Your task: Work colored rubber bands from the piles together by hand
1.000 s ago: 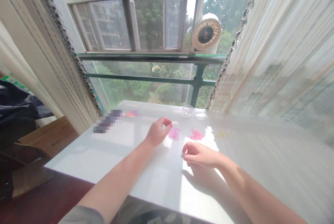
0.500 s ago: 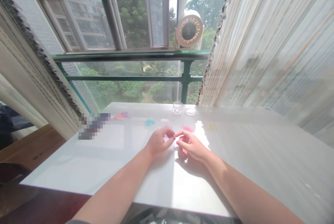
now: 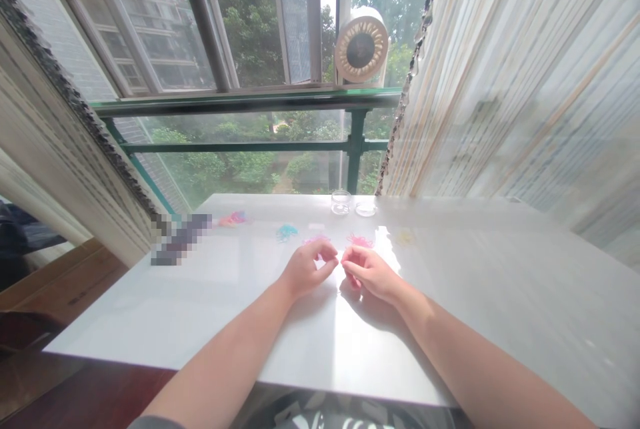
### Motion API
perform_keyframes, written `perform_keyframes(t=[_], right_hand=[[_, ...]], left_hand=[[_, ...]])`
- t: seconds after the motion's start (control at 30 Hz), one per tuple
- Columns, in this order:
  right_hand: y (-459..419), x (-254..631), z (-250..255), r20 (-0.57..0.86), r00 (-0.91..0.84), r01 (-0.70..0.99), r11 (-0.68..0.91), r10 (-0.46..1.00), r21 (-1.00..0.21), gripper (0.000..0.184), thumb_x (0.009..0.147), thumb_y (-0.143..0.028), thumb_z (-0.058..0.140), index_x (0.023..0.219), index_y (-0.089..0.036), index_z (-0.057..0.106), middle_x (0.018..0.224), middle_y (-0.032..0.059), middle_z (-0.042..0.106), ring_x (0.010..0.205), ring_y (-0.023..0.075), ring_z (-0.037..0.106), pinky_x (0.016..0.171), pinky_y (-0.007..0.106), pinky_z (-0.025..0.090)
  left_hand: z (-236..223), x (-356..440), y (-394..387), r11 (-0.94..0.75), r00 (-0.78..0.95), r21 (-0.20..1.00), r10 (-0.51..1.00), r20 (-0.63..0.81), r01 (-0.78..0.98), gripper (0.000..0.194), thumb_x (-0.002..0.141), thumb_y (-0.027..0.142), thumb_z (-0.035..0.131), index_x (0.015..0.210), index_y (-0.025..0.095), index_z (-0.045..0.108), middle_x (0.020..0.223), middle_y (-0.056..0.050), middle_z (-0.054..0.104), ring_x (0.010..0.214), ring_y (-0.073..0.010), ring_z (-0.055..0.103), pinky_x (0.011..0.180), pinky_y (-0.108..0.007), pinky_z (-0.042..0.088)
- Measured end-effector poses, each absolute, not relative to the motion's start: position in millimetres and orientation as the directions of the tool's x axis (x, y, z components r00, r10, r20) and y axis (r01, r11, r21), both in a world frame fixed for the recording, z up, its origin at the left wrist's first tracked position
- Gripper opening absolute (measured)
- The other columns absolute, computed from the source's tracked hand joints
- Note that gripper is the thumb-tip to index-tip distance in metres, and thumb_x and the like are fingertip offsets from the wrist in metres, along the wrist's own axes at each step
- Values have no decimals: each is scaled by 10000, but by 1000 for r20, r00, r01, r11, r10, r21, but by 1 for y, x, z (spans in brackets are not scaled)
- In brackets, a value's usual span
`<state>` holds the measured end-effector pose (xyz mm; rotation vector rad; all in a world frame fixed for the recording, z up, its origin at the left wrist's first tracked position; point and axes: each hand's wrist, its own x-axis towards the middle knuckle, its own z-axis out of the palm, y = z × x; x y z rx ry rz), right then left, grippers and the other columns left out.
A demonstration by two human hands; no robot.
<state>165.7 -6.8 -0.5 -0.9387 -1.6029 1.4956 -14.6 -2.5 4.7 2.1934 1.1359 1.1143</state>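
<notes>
My left hand [image 3: 306, 269] and my right hand [image 3: 369, 271] rest close together on the white table [image 3: 210, 309], fingertips almost meeting. Both hands are pinched; what they hold between the fingertips is too small to make out. Just beyond them lie small heaps of thin loops: a pink heap [image 3: 359, 240], a purple-pink heap [image 3: 317, 239] partly hidden by my left fingers, a teal heap [image 3: 287, 232], a yellow heap [image 3: 404, 237] and an orange-pink heap [image 3: 233, 219].
A small glass jar [image 3: 341, 202] and its lid [image 3: 365, 209] stand at the table's far edge. A blurred dark object [image 3: 181, 239] lies at the far left. Behind is a window with a green railing, a round white device [image 3: 361, 47] and curtains on both sides.
My right hand moved up and left to meet my left hand; the two now pinch fingertip to fingertip. The view shifted, bringing the teal heap into sight.
</notes>
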Motion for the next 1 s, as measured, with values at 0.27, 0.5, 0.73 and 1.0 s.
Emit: perform_keyframes(t=[0.27,0.5,0.73,1.0], right_hand=[[-4,169,-4,-7,-467,13,0,884,-1000,161,780,-321,577,788,-182,497,549,-52,533,464,89,499,481,221,394],[-5,166,-3,22,-475,-25,11,880,-1000,161,778,-289,579,724,-184,470,505,-61,515,443,84,472,473,219,372],[-4,168,-2,42,-435,-31,32,899,-999,154,763,-284,587,720,-181,481,484,-67,503,423,78,445,459,214,351],[-3,169,-4,84,-408,-16,85,909,-996,131,769,-263,574,713,-178,491,459,-72,489,408,76,434,452,212,342]], left_hand=[[2,-15,-2,-627,371,647,779,506,433,51,768,196,559,816,183,573,754,-3,632,689,-115,580,663,-254,432],[1,-15,-1,-636,379,650,771,512,415,48,764,186,569,812,182,578,744,0,625,683,-111,575,659,-249,425],[1,-15,-1,-627,375,659,778,503,416,48,765,191,571,810,181,578,744,-2,630,679,-113,580,663,-252,426],[2,-15,-2,-614,373,675,788,490,410,44,769,195,569,809,180,580,752,-4,635,683,-112,580,671,-253,428]])
